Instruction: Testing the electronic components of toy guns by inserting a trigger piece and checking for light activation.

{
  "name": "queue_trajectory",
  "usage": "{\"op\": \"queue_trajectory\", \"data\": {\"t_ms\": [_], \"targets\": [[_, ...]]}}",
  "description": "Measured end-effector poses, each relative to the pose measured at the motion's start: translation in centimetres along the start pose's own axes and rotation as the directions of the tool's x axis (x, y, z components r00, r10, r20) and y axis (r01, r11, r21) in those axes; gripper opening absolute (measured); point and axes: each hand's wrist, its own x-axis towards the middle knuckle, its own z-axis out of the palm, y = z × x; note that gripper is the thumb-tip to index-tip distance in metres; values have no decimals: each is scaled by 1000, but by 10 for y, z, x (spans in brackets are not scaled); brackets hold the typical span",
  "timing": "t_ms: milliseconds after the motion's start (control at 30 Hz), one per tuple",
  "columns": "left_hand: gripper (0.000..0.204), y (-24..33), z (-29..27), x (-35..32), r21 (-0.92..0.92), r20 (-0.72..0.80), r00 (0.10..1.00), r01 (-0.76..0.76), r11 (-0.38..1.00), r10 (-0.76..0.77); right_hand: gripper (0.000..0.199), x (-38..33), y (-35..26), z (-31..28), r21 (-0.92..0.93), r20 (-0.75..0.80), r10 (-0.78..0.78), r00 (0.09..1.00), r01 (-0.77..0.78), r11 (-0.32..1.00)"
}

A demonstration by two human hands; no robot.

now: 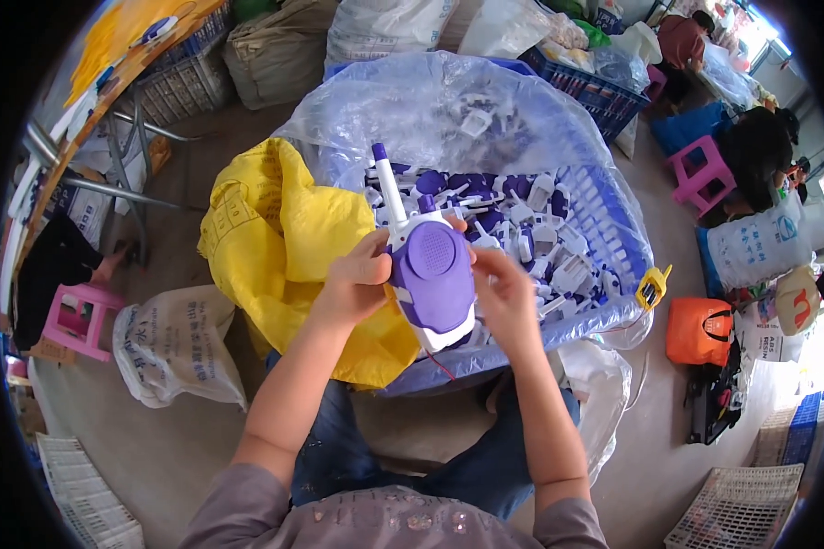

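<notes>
A purple and white toy walkie-talkie [435, 270] is held up over the near side of a large blue crate [609, 206]. Its white antenna with a purple tip points up and away, and a thin red wire [441, 366] hangs at its lower end. My left hand [362, 274] is closed on its left side, thumb on the edge. Against the right side is my right hand [506, 297], its fingers bent in at the casing; their tips are partly hidden. Below, many white and purple plastic pieces [554, 242] fill the crate, which has a clear plastic liner [403, 91].
A yellow sack [256, 229] drapes over the crate's left side. On the right rim sits a yellow and black tool [652, 287]. Around stand a whitish sack [178, 343], pink stools [702, 172], and an orange bag [699, 331]. Other people sit at the far right and left.
</notes>
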Motion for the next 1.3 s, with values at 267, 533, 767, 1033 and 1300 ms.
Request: {"op": "queue_trajectory", "data": {"t_ms": [267, 533, 767, 1033, 1300], "targets": [[81, -6, -5, -13, 116, 14, 963, 264, 957, -267, 50, -11, -26, -1, 184, -40, -150, 988, 155, 971], [65, -16, -1, -14, 145, 99, 935, 324, 935, -340, 21, -6, -25, -11, 464, 162, -34, 986, -45, 885], [72, -9, 7, -9, 24, 61, 968, 243, 970, -244, 34, -10, -21, -5, -83, -101, -369, 924, 362, 929], [68, 1, 0, -10, 14, -125, 982, 144, 989, -141, 47, -20, -31, 1, -629, 216, -745, 631, 674, 388], [65, 1, 0, -8, -33, -63, 986, 152, 988, -154, 51, -22, -30, 4, -653, 229, -738, 634, 663, 366]]}}
